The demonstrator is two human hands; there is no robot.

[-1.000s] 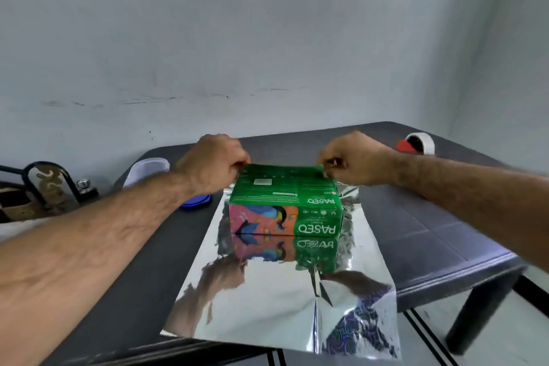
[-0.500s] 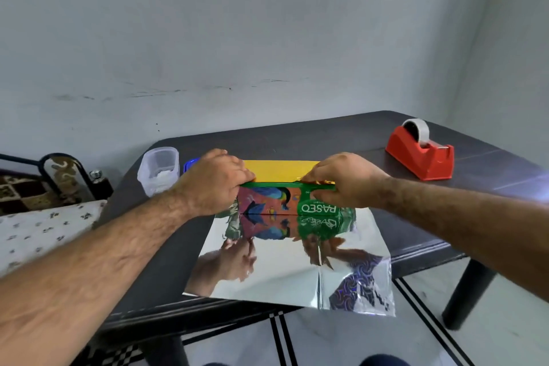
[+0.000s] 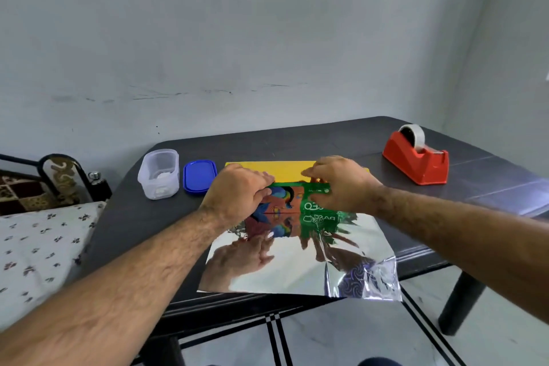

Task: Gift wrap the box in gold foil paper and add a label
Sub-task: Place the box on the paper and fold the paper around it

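A green box (image 3: 292, 200) with a colourful picture on its near side stands on a sheet of foil paper (image 3: 297, 270), mirror side up, on the dark table (image 3: 297, 140). The sheet's far part is folded over the box top, showing its gold side (image 3: 285, 171). My left hand (image 3: 237, 193) grips the gold flap at the box's top left corner. My right hand (image 3: 341, 181) pinches the flap's edge along the top front edge at the right. The near end of the sheet hangs over the table's front edge.
A red tape dispenser (image 3: 416, 160) stands at the table's far right. A clear plastic tub (image 3: 159, 172) and its blue lid (image 3: 199, 177) sit left of the box. A cloth with a flower print (image 3: 38, 241) lies beside the table on the left.
Both hands have drawn the foil's far edge over the box top toward me, so the gold side now covers the green top. The view has pulled back and shows more of the table.
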